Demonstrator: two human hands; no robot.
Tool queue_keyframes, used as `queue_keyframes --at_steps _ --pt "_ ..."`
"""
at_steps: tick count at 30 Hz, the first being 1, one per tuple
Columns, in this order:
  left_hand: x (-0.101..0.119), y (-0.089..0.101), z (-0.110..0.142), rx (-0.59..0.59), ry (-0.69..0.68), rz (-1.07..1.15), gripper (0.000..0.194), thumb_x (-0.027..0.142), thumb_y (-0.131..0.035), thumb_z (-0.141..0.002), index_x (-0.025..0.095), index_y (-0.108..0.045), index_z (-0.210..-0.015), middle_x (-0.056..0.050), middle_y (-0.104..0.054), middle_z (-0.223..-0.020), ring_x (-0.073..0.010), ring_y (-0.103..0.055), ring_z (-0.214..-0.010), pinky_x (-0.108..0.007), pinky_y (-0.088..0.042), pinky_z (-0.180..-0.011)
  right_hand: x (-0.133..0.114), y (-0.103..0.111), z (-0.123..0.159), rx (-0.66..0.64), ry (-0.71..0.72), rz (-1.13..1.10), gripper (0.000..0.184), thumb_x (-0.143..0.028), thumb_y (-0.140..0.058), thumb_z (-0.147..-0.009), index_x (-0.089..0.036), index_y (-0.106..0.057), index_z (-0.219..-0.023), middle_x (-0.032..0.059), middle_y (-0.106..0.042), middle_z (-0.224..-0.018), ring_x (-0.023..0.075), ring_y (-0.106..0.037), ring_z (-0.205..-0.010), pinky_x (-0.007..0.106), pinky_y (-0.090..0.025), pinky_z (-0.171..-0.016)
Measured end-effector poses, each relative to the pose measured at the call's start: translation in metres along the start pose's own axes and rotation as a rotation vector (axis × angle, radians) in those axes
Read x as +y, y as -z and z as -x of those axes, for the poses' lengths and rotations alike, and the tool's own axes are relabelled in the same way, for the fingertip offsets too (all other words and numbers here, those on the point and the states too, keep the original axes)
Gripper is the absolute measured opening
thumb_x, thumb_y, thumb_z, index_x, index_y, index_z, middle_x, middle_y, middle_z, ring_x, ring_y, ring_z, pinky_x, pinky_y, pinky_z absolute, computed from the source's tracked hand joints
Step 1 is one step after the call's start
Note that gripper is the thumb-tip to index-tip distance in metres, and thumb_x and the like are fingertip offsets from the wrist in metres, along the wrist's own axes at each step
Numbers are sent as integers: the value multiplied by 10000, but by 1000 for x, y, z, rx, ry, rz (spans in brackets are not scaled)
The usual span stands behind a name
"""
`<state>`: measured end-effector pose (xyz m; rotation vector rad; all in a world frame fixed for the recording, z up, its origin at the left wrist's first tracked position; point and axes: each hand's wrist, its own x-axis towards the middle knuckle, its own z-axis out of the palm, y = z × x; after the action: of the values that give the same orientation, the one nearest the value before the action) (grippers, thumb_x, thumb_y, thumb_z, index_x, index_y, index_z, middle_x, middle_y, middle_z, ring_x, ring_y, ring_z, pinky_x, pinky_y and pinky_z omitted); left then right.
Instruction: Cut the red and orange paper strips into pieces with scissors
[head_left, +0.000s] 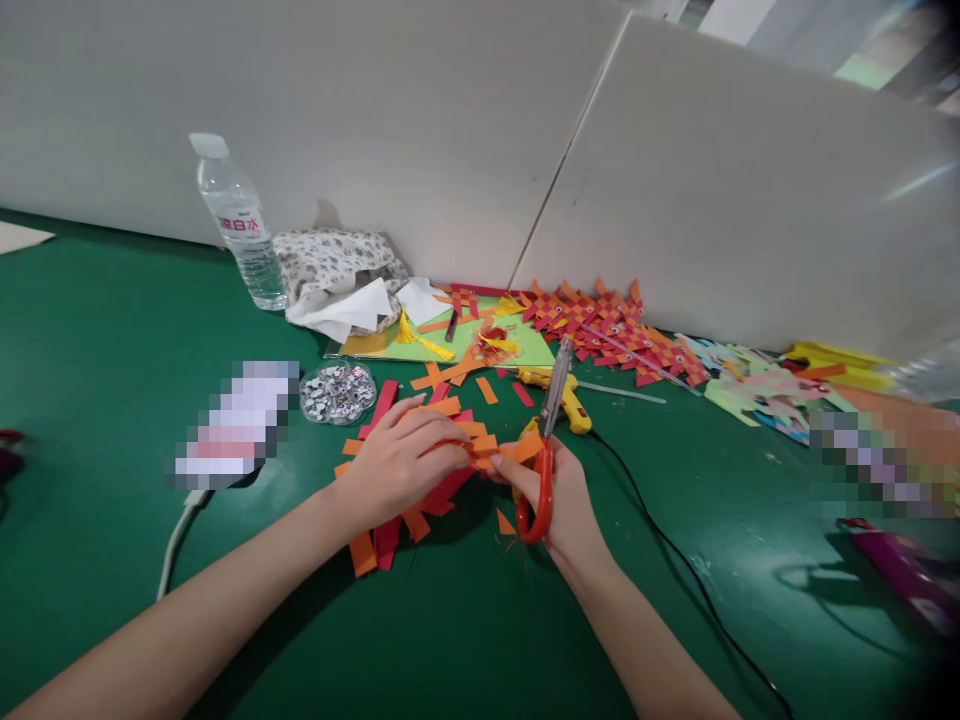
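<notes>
Both hands meet at an orange paper strip piece (484, 450) above the green table. My left hand (409, 455) has its fingers bent over the left end of that piece, the fingertips partly hidden. Red-handled scissors (546, 460) hang in my right hand (570, 500), blades pointing up and away. The thumb of this same hand presses on the right end of the orange paper. Loose red and orange paper strips (364, 553) lie in a pile under and around my left hand. Something yellow, partly covered, shows behind the scissors' handle.
A yellow glue gun (574, 405) with a black cord lies just beyond my right hand. Woven red-orange paper fish (600, 325) are heaped by the grey partition (420, 120). Googly eyes (337, 392), a blurred phone (240, 420) and a water bottle (241, 230) are at left.
</notes>
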<state>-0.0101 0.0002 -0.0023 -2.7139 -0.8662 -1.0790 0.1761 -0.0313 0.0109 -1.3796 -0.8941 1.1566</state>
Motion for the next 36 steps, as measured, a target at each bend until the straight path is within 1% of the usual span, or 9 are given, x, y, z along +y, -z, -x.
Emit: queue_keyframes --at_steps 4,7,13,15,17,20,24,29,36 --pt "-8 -1 1 -113 146 -101 175 184 -452 -885 196 -627 -888 -40 -689 -920 -191 -597 -863 -379 -414 -850 5 6 -6 120 119 -12 413 -312 -828 -513 -184 -548 -789 -11 -649 -713 149 -633 -614 298 -531 -646" --pt "-13 -4 4 -221 207 -102 220 215 -463 -876 208 -609 -1039 -54 -672 -1031 -226 -588 -935 -425 -406 -879 4 11 -8 192 230 -27 366 -298 -806 -564 -193 -566 -819 -3 -657 -790 153 -642 -696 300 -522 -705" --pt "-7 1 2 -234 185 -73 540 107 -461 -831 295 -404 -1333 -67 -448 -1393 -268 -428 -1235 -491 -303 -1004 1 10 -6 126 219 -23 342 -306 -799 -570 -189 -587 -811 15 -647 -800 176 -632 -718 330 -522 -705" --pt "-2 2 0 -251 150 8 565 155 -457 -854 283 -315 -1386 -61 -413 -1424 -249 -371 -1289 -481 -254 -1045 1 8 -5 90 197 -7 371 -306 -811 -544 -197 -571 -805 5 -644 -779 170 -622 -694 322 -516 -687" --pt "3 1 -1 -264 113 106 546 253 -453 -885 249 -276 -1401 -75 -454 -1394 -228 -389 -1280 -463 -232 -1064 2 5 -3 40 162 26 417 -322 -821 -519 -204 -546 -809 -4 -637 -744 167 -608 -659 318 -507 -654" --pt "8 -5 0 -233 96 188 438 317 -445 -900 220 -389 -1324 -90 -588 -1245 -210 -508 -1163 -430 -281 -1037 3 -1 1 -30 144 73 460 -341 -837 -477 -209 -511 -774 -21 -603 -684 153 -574 -617 308 -493 -631" --pt "5 -12 3 -227 123 154 222 239 -449 -886 214 -568 -1072 -58 -687 -982 -203 -604 -949 -407 -361 -953 3 -6 5 -99 142 86 452 -311 -842 -475 -209 -480 -726 -45 -559 -659 123 -534 -598 281 -478 -623" --pt "-2 -12 3 -262 192 42 173 269 -487 -863 191 -608 -958 -56 -684 -924 -222 -597 -916 -434 -361 -939 3 -1 3 -54 144 -43 440 -240 -838 -487 -212 -493 -758 -50 -543 -700 119 -545 -641 280 -489 -659" --pt "-12 -3 4 -201 310 -107 185 264 -463 -876 206 -631 -824 -44 -688 -879 -237 -585 -886 -474 -355 -912 -4 6 1 39 243 -167 353 -245 -793 -575 -227 -501 -772 -47 -567 -735 139 -601 -689 301 -519 -666"
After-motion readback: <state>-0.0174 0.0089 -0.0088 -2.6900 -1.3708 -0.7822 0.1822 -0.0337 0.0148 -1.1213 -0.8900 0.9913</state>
